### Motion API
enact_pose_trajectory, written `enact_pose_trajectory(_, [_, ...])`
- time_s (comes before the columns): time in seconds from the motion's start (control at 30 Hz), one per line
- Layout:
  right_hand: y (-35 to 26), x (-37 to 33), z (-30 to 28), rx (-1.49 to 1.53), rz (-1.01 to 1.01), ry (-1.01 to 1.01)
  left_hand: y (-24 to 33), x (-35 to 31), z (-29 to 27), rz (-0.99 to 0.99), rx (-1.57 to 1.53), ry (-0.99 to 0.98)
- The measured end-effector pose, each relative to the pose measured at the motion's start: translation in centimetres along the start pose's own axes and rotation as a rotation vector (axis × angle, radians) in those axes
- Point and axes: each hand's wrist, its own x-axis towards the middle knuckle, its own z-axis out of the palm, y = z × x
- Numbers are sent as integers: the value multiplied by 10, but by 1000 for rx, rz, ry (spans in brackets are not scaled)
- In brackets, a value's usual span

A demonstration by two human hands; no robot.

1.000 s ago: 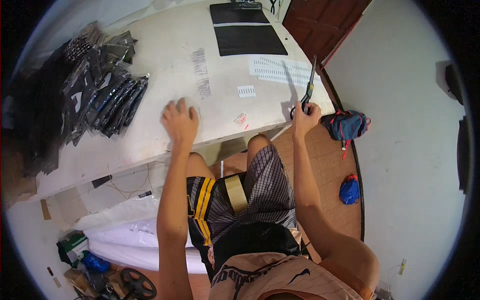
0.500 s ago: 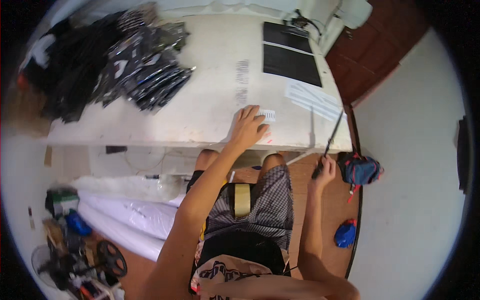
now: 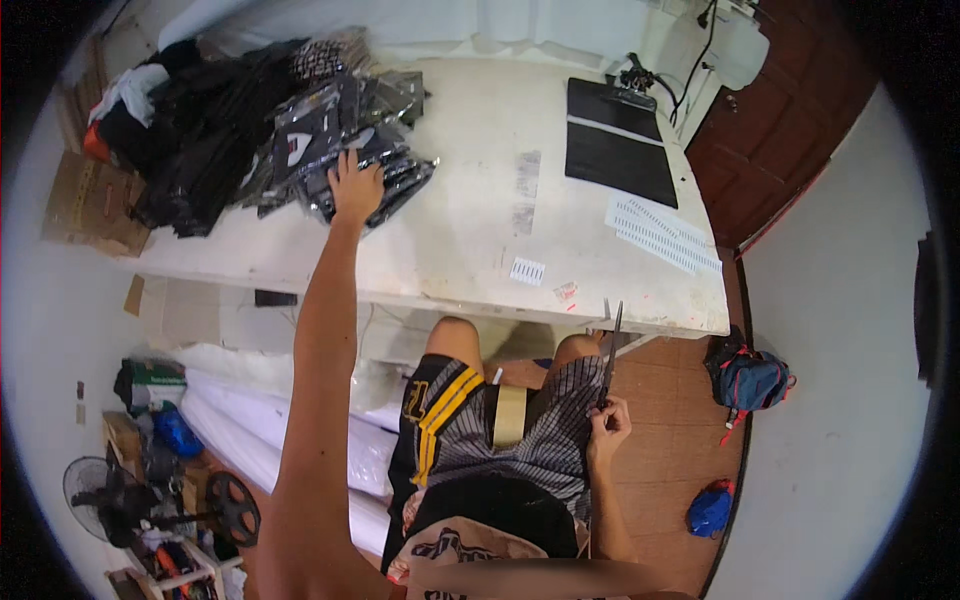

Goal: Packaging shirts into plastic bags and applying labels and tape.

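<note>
My left arm is stretched out over the white table. At its end my left hand (image 3: 356, 188) lies with spread fingers on the near side of a pile of dark garments in clear plastic bags (image 3: 330, 130). Whether its fingertips pinch a bag is not visible. Low beside my right thigh, my right hand (image 3: 609, 420) is closed around a pair of scissors (image 3: 613, 350). Their long dark blades point up toward the table's front edge, slightly parted. A small white label piece (image 3: 528, 271) with short dark bars lies near that edge.
Printed white sheets (image 3: 660, 230) and black panels (image 3: 620, 160) lie on the table's right. A cardboard box (image 3: 95, 203) stands at the left beside loose black clothes (image 3: 190, 150). A tape roll (image 3: 510, 417) rests between my thighs. A backpack (image 3: 750, 380) is on the floor.
My left hand has left the small label piece and moved left onto the bagged garments. My right hand has lowered the scissors toward my lap. The view has shifted slightly.
</note>
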Motion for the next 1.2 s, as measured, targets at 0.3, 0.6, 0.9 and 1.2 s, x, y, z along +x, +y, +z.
enact_pose_trajectory(0.3, [1,-7,-3,-97,-23,11,-33,28,-10,-16,-96,13])
enact_pose_trajectory(0.6, [-1,-21,-6,-127,106,111,79,-77,-21,317,-318,138])
enact_pose_trajectory(0.9, [-15,-11,-13,-138,324,40,140,-145,-21,385,-613,34])
enact_pose_trajectory(1.2, [-10,-10,-24,-37,442,-149,180,-210,-35,462,-625,3])
